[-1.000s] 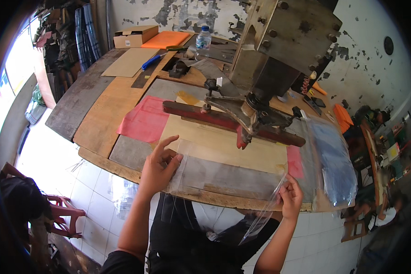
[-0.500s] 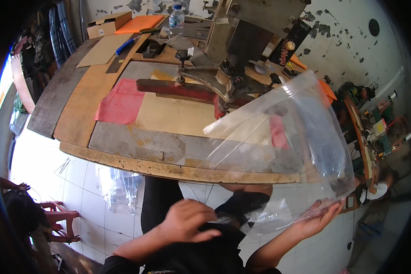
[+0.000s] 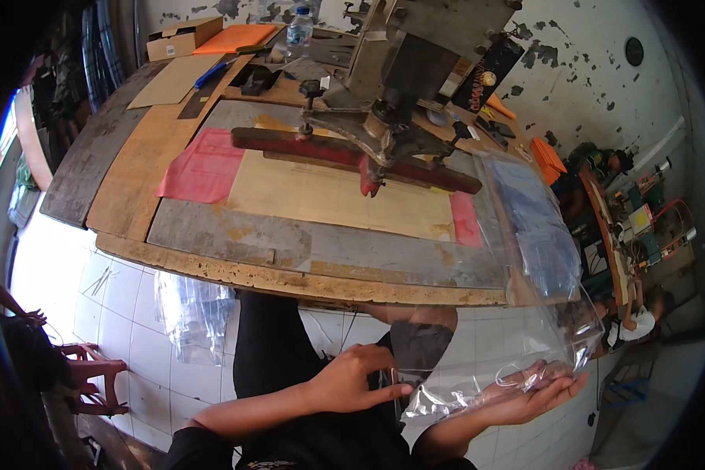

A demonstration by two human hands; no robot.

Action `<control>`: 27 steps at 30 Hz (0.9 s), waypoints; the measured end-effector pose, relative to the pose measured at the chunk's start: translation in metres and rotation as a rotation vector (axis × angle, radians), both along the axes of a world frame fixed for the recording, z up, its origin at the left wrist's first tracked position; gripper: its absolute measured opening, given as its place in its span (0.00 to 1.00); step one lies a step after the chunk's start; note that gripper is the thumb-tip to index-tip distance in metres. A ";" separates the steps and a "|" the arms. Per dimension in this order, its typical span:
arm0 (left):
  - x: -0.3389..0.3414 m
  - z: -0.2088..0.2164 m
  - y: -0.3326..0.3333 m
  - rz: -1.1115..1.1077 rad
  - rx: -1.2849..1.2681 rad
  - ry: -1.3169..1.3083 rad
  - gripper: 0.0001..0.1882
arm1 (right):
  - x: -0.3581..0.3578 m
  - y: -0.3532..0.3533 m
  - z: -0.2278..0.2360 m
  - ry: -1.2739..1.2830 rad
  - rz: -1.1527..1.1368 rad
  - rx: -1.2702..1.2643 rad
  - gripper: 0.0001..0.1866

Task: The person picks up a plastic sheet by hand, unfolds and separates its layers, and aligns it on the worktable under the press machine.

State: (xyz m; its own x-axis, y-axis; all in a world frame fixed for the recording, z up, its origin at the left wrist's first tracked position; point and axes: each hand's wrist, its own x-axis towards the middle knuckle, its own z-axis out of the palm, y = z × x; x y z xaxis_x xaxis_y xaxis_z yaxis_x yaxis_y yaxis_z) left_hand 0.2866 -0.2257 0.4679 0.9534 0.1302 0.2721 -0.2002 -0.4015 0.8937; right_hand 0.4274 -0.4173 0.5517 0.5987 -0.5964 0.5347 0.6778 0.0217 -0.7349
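Observation:
A large clear plastic bag or sheet (image 3: pixel 517 329) hangs slanted from the table's right edge down over my lap. My right hand (image 3: pixel 536 392) is palm up at its lower right, holding the crumpled plastic, which also lies across the wrist. At the plastic's lower left edge is my left hand (image 3: pixel 356 378), fingers curled, with a small gap between thumb and forefinger. On the worktable (image 3: pixel 290 278), a red press bar (image 3: pixel 321 155) on a dark metal bracket sits over a cream sheet (image 3: pixel 321 196) with red pieces at both ends.
A press column (image 3: pixel 427 63) stands behind the bar. A cardboard box (image 3: pixel 184 39), orange sheets (image 3: pixel 235 39), a blue cutter (image 3: pixel 211 74) and a water bottle (image 3: pixel 300 31) lie at the back. More clear plastic (image 3: pixel 192 317) is on the floor beside a red stool (image 3: pixel 94 376). Other people sit at the right.
The plastic has swung down and right, uncovering the cream sheet and the right red piece. My left hand has moved right to the plastic's edge; my right hand is slightly lower.

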 end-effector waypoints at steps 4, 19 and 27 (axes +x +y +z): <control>-0.006 0.001 0.004 -0.319 -0.497 0.186 0.14 | -0.005 -0.004 -0.006 -0.136 -0.043 -0.091 0.27; -0.075 0.072 0.077 -0.437 -0.971 -0.452 0.13 | 0.017 -0.087 -0.018 -0.479 0.075 -0.771 0.27; -0.099 0.102 0.089 -0.260 -0.959 -0.482 0.13 | 0.009 -0.020 0.008 -0.303 0.570 -0.861 0.12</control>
